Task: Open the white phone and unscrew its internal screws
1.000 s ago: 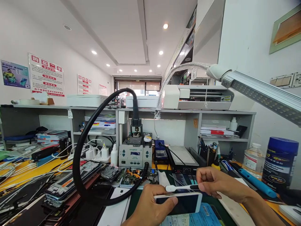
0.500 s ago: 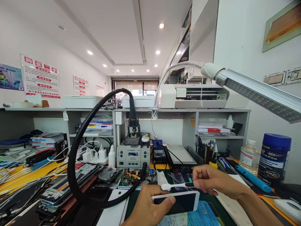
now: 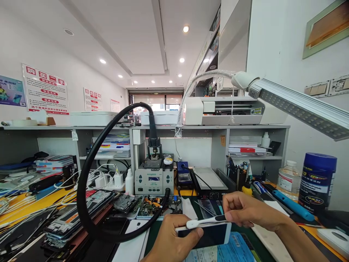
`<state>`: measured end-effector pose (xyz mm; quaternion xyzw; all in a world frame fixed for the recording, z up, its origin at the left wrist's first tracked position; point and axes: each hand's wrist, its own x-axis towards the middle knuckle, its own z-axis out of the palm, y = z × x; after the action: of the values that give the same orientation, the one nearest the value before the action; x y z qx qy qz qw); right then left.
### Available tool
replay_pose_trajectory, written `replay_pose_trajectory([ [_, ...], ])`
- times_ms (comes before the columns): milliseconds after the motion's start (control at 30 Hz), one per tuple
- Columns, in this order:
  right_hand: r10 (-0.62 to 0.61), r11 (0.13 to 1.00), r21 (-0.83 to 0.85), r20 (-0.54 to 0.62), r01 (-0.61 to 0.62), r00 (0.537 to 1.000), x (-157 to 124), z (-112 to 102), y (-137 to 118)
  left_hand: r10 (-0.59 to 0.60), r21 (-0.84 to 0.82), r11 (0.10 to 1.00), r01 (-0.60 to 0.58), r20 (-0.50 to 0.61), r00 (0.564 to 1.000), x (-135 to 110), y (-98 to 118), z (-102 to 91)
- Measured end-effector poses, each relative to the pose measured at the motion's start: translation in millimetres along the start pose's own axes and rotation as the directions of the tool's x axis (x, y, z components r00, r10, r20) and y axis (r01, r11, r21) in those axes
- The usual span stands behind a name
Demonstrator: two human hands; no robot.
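My left hand (image 3: pixel 170 242) grips a white smartphone (image 3: pixel 209 234) by its left end, screen dark, held level low in the middle of the view. My right hand (image 3: pixel 245 211) pinches a slim white tool with a dark handle (image 3: pixel 205 222) and lays its white tip along the phone's top edge. Both hands hover over a blue sheet (image 3: pixel 229 253) on the dark green work mat.
A hot-air station (image 3: pixel 155 178) with a looping black hose (image 3: pixel 89 182) stands behind. Circuit boards (image 3: pixel 152 207), stacked phone parts (image 3: pixel 76 218), a heating plate (image 3: pixel 209 180), a blue canister (image 3: pixel 316 182), a clear bottle (image 3: pixel 289 180) and a blue tool (image 3: pixel 293 205) crowd the bench. A lamp arm (image 3: pixel 300 107) hangs at right.
The white tool in my right hand has come down from just above the phone onto its top edge. The view has shifted slightly; my left hand holds the phone as before.
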<state>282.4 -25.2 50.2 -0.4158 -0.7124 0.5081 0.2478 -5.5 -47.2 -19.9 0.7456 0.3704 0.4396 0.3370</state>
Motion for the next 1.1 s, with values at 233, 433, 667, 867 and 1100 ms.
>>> replay_pose_trajectory([
  [233,-0.001,1.000,-0.002,0.011,0.001,1.000,-1,3,-4,-0.008,-0.029,1.000,0.009,0.007,1.000,0,1,1.4],
  [433,-0.001,0.999,-0.032,-0.026,0.000,1.000,-1,10,-13,-0.019,0.010,1.000,0.019,-0.006,1.000,-1,-13,1.8],
  [667,-0.014,0.998,-0.066,-0.035,0.011,0.999,-1,12,-14,-0.023,0.017,1.000,0.023,0.012,1.000,0,-5,-0.3],
  [867,-0.011,0.996,-0.084,-0.046,0.008,0.999,-1,12,-16,-0.030,0.023,0.999,0.030,0.012,0.999,-1,-5,-0.9],
  [1100,-0.008,0.998,-0.063,-0.047,0.005,0.999,-2,10,-14,-0.073,0.002,0.997,0.073,0.007,0.997,-2,-20,-0.5],
])
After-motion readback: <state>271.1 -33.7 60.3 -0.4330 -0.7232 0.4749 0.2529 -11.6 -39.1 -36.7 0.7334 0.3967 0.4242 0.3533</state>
